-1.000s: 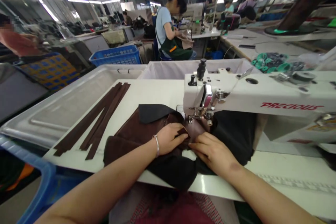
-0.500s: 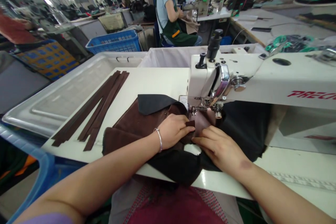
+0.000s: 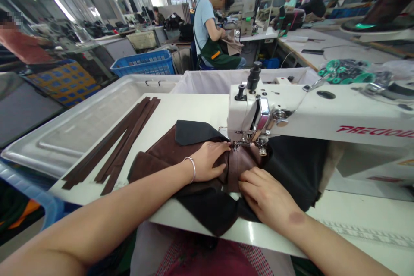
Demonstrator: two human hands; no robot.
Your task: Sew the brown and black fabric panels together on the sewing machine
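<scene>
Brown leather (image 3: 161, 151) with black parts lies folded on the white sewing table, under the presser foot of the sewing machine (image 3: 246, 112). A narrow brown strip (image 3: 233, 172) runs along it toward me from the foot. Flat on the leather, left of the strip, my left hand (image 3: 208, 161) has its fingers stretched out, the tips close to the foot. My right hand (image 3: 263, 189) is closed at the right edge of the strip, fingers curled on the leather; part of what they grip is hidden. Black leather (image 3: 297, 168) spreads beneath the machine arm.
Several loose brown strips (image 3: 119, 142) lie on the table's left side. Beyond it are a pale plastic tray (image 3: 39, 138) and a blue basket (image 3: 145, 62). A person (image 3: 210, 26) sits working behind the machine. Green spools (image 3: 346, 71) lie at the back right.
My left hand has let go of the strip's near end and spread flat on the leather. The strip now lies straight toward me. My right hand stays beside it, more curled.
</scene>
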